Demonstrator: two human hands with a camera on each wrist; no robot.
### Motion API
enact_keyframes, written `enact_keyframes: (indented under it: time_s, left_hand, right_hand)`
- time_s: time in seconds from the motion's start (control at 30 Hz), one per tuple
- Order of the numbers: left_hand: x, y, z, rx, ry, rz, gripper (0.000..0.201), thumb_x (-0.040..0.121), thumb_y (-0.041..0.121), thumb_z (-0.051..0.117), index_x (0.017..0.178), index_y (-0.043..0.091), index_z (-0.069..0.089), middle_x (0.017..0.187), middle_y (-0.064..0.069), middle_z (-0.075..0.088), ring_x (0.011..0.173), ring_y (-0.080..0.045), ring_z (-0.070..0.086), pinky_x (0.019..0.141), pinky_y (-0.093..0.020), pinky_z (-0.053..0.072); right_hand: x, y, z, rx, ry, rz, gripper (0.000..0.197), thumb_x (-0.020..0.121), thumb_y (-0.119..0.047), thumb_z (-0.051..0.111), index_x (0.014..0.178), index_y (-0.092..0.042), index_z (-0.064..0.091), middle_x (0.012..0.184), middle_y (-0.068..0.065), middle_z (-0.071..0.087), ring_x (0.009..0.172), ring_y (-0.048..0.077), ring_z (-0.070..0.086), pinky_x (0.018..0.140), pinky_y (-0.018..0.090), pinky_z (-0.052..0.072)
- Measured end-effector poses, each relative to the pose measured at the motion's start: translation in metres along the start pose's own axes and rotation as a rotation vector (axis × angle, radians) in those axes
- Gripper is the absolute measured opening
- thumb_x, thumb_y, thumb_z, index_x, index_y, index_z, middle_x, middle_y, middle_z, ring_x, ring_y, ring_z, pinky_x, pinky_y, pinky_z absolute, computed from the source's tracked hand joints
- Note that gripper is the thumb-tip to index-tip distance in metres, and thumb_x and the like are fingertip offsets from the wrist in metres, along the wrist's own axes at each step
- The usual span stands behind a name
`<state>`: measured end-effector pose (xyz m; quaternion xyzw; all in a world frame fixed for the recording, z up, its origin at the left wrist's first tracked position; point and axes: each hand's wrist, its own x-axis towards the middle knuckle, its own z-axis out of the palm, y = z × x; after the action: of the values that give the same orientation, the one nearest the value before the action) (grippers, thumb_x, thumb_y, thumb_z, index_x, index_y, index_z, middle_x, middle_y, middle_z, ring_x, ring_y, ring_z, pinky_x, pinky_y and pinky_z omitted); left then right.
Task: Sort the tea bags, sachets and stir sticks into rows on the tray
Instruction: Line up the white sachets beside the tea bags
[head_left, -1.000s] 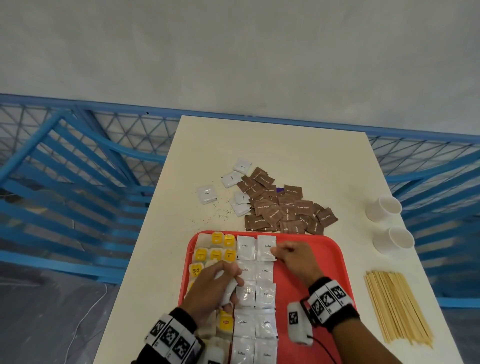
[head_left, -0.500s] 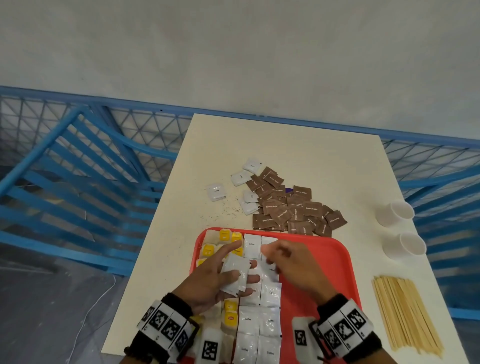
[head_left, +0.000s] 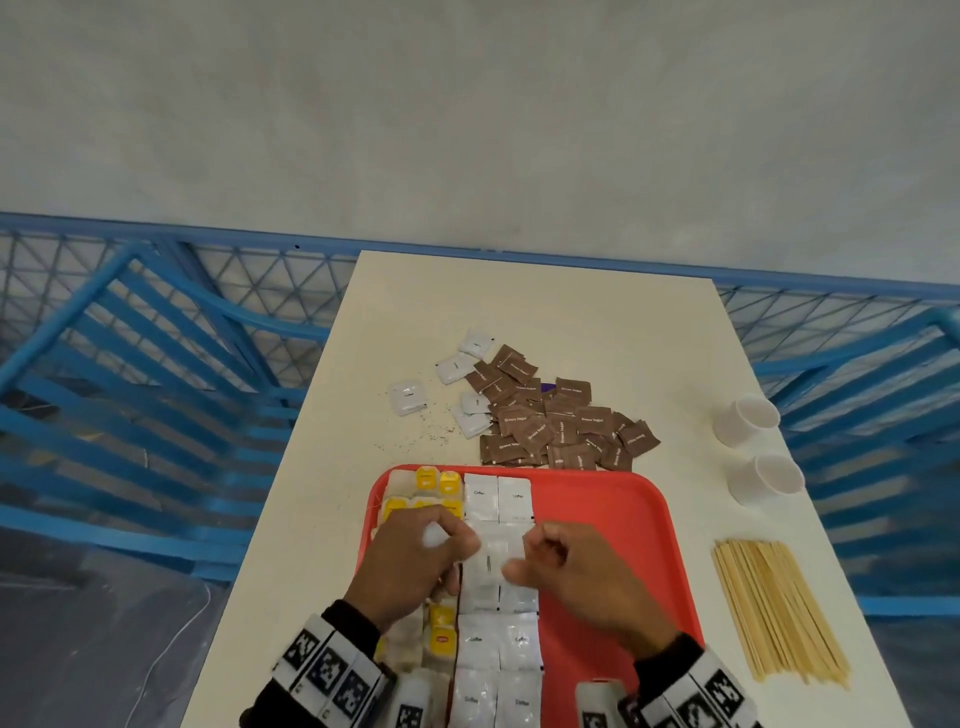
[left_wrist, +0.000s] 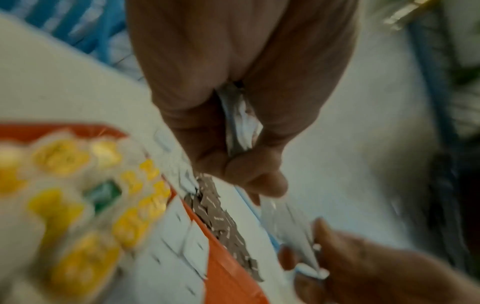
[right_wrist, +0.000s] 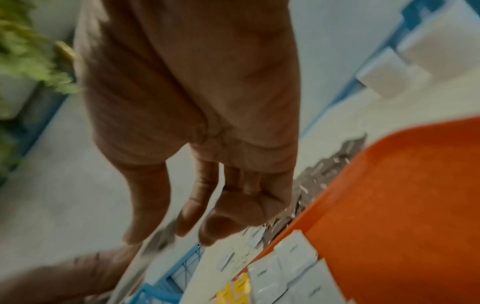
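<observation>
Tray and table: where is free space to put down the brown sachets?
The red tray is bare on its right half, between the white coffee sachets and its right rim. The table is bare beyond the brown sugar sachets, toward the far edge. Crowded: the tray's left half, with yellow tea bags and both hands.

The tray (head_left: 613, 514) is showing red, against a cream table (head_left: 545, 322). White sachets (head_left: 498, 499) (printed with small dark lettering) are lying beside tea bags (head_left: 436, 480) bearing yellow tags. The loose pile of sachets (head_left: 561, 421) is presenting brown with pale lettering. Stir sticks (head_left: 779, 608) are showing pale tan, the cups (head_left: 748, 418) white. Wristbands (head_left: 332, 670) are displaying black-and-white square patterns. The railing (head_left: 156, 364) is showing blue.
</observation>
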<state>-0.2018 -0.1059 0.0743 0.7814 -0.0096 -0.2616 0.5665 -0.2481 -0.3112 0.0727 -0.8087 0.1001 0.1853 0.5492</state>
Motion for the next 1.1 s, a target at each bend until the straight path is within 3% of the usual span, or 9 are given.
enact_keyframes:
  time_s: [0.07,0.17,0.27,0.37,0.53,0.63,0.83,0.97,1.1]
  left_hand:
    - [-0.002,0.0,-0.001,0.166,-0.143,0.032,0.01,0.085,0.015,0.076,0.079,0.008,0.072,0.059,-0.004,0.068,0.043,-0.015,0.059,0.043,-0.022,0.043]
    - [-0.004,-0.002,0.0,0.192,-0.23,0.047,0.008,0.083,0.011,0.077,0.077,0.007,0.074,0.069,-0.003,0.072,0.045,-0.017,0.058,0.04,-0.019,0.04]
    - [-0.004,-0.009,-0.001,0.124,-0.139,0.059,0.009,0.083,0.018,0.079,0.081,0.011,0.074,0.069,-0.001,0.072,0.045,-0.016,0.057,0.041,-0.019,0.041]
    - [-0.003,-0.022,-0.003,0.083,-0.032,-0.011,0.014,0.084,0.021,0.078,0.082,0.009,0.072,0.055,0.001,0.067,0.04,-0.013,0.054,0.041,-0.02,0.04]
    - [0.001,-0.045,-0.015,-0.148,0.245,-0.098,0.016,0.09,0.018,0.07,0.081,0.005,0.071,0.075,-0.009,0.073,0.052,-0.022,0.059,0.046,-0.028,0.044]
    - [-0.002,-0.052,-0.016,-0.237,0.245,-0.141,0.029,0.097,0.027,0.062,0.084,0.001,0.067,0.085,-0.011,0.073,0.056,-0.023,0.061,0.046,-0.028,0.044]
    - [-0.004,-0.054,-0.021,-0.378,0.256,-0.195,0.044,0.099,0.044,0.052,0.092,0.004,0.067,0.095,-0.014,0.071,0.059,-0.025,0.062,0.048,-0.028,0.044]
    - [-0.001,-0.051,-0.022,-0.447,0.256,-0.222,0.055,0.099,0.055,0.038,0.102,0.008,0.068,0.096,-0.015,0.075,0.064,-0.031,0.066,0.051,-0.031,0.048]
    - [0.003,-0.04,-0.02,-0.609,0.202,-0.233,0.067,0.098,0.059,0.028,0.11,0.004,0.064,0.101,-0.021,0.072,0.052,-0.03,0.063,0.042,-0.027,0.047]
  right_hand:
    - [-0.002,0.004,0.001,-0.19,-0.026,-0.112,0.017,0.076,-0.034,0.083,0.089,-0.029,0.073,0.086,-0.012,0.069,0.075,0.004,0.06,0.065,0.013,0.044]
    - [-0.004,0.004,0.011,-0.309,-0.146,-0.188,0.011,0.079,-0.026,0.082,0.087,-0.021,0.077,0.073,-0.017,0.066,0.067,0.001,0.058,0.063,0.011,0.04]
    - [0.0,0.012,0.018,-0.185,-0.081,-0.112,0.011,0.079,-0.021,0.082,0.084,-0.013,0.076,0.059,-0.02,0.062,0.056,-0.002,0.055,0.059,0.011,0.039]
    - [0.006,0.021,0.02,0.125,0.01,0.076,0.015,0.081,-0.016,0.08,0.085,-0.005,0.073,0.059,-0.005,0.062,0.052,0.004,0.054,0.055,0.02,0.043]
    - [0.041,0.035,0.027,0.236,0.172,0.243,0.014,0.089,-0.009,0.071,0.08,0.0,0.067,0.06,0.006,0.058,0.053,0.011,0.052,0.052,0.022,0.045]
    - [0.064,0.042,0.033,0.249,0.189,0.329,0.012,0.089,-0.003,0.069,0.083,0.006,0.067,0.059,0.009,0.058,0.049,0.013,0.053,0.051,0.024,0.049]
    - [0.084,0.052,0.046,0.105,0.234,0.371,0.027,0.084,0.001,0.073,0.062,-0.006,0.058,0.059,0.011,0.063,0.05,0.015,0.059,0.051,0.025,0.05]
    - [0.083,0.051,0.047,-0.036,0.262,0.34,0.026,0.085,-0.003,0.071,0.063,-0.006,0.058,0.058,0.005,0.069,0.048,0.005,0.062,0.045,0.023,0.047]
    - [0.075,0.037,0.043,-0.112,0.32,0.24,0.024,0.081,-0.017,0.078,0.069,-0.009,0.059,0.067,0.005,0.071,0.066,0.014,0.071,0.067,0.038,0.061]
